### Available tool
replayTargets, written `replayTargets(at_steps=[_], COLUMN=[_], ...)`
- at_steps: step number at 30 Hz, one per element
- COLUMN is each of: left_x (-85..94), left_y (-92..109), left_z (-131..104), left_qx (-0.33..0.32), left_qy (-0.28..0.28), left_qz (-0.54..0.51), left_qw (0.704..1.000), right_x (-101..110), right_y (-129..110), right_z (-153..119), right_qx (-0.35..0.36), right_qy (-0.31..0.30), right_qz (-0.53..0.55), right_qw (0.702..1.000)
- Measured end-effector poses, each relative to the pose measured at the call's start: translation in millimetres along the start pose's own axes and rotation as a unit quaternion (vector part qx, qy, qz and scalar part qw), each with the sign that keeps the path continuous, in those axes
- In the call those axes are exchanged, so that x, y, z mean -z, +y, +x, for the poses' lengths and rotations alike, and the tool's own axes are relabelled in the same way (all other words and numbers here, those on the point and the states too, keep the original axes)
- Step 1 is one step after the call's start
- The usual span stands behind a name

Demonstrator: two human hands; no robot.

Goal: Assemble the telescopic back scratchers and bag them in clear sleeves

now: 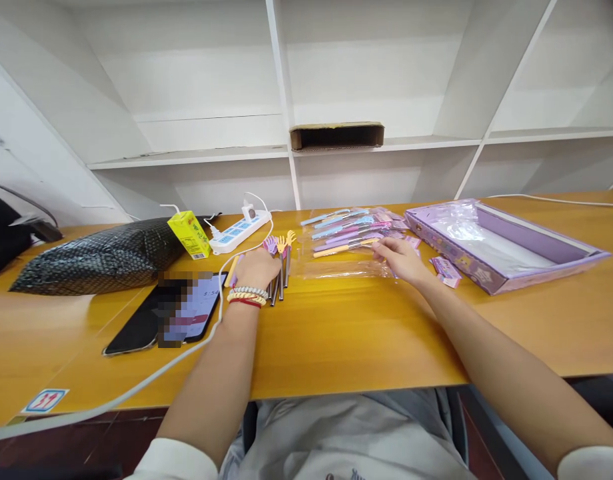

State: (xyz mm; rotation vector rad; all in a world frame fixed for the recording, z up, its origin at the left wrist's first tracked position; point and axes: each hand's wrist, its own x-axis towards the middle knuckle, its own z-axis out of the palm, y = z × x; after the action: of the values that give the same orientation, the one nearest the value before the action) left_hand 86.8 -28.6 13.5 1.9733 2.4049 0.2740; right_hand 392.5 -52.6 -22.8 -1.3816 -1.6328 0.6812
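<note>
My left hand (256, 268), wearing beaded bracelets, is curled over a small group of back scratchers (281, 248) with purple and yellow hand-shaped heads and metal rods. Its fingertips are hidden beneath it. A yellow handle (231, 272) sticks out at its left side. My right hand (399, 257) pinches the right end of a yellow back scratcher (336, 249) between thumb and fingers. That one lies at the front of a pile of blue, purple and pink back scratchers (344, 223) in clear plastic. A clear plastic sleeve (339, 269) lies flat just in front.
A purple open box (491, 277) holds clear plastic at right, beside small pink packets (445, 272). To the left are a power strip (240, 232), a yellow drink carton (189, 235), a black wrapped parcel (101, 257) and a phone (201, 310). A white cable (156, 377) crosses the desk.
</note>
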Motion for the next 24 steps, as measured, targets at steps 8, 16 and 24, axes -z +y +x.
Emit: replayTargets(at_steps=[8,16,24], left_x=[-27.3,-57.8,-63.1], left_y=[40,81,74], left_z=[-24,-55,-45], left_qx=[-0.192,-0.465,-0.461], left_qy=[0.127,0.069,-0.009], left_qz=[-0.012,-0.037,-0.083], left_qw=[0.973,0.882,0.883], right_x=[9,52,43], right_y=[-1,12,13], right_z=[1,8,10], right_qx=[0.009,-0.176,-0.220], right_qy=[-0.064,0.049,-0.065], right_qz=[-0.297,-0.410,-0.410], right_qw=[0.953,0.894,0.883])
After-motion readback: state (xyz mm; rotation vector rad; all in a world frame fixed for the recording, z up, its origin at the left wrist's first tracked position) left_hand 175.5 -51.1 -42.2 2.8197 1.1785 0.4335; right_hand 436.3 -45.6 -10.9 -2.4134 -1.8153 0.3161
